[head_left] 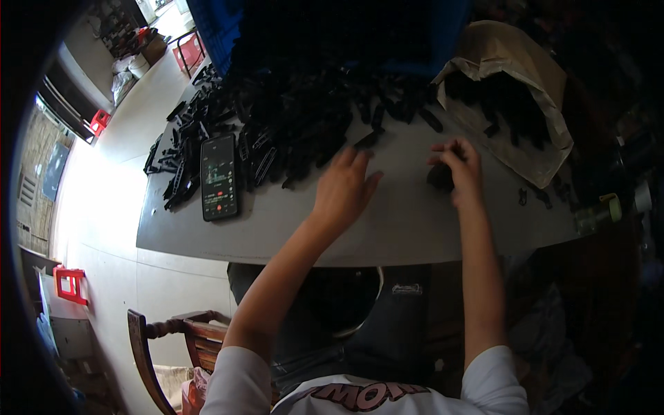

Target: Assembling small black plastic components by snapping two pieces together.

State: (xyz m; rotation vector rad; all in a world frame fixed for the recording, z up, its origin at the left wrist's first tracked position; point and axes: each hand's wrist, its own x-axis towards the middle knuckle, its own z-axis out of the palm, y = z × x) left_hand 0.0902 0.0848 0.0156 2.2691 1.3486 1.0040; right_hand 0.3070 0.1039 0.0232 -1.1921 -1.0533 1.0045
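Observation:
My left hand [344,187] lies flat on the grey table [401,221], fingers apart, its fingertips close to a black plastic piece [366,140] at the edge of a big heap of black plastic parts [290,117]. My right hand [460,168] is curled over a small black part [440,177] on the table top, fingers closed around it. A crumpled paper sack [512,69] holding more black parts lies just beyond the right hand.
A smartphone [219,177] with a lit screen lies among the parts at the left. A blue crate [214,28] stands at the back. A dark bin [339,297] sits under the table edge. A wooden chair [173,339] is at the lower left, red stools on the floor.

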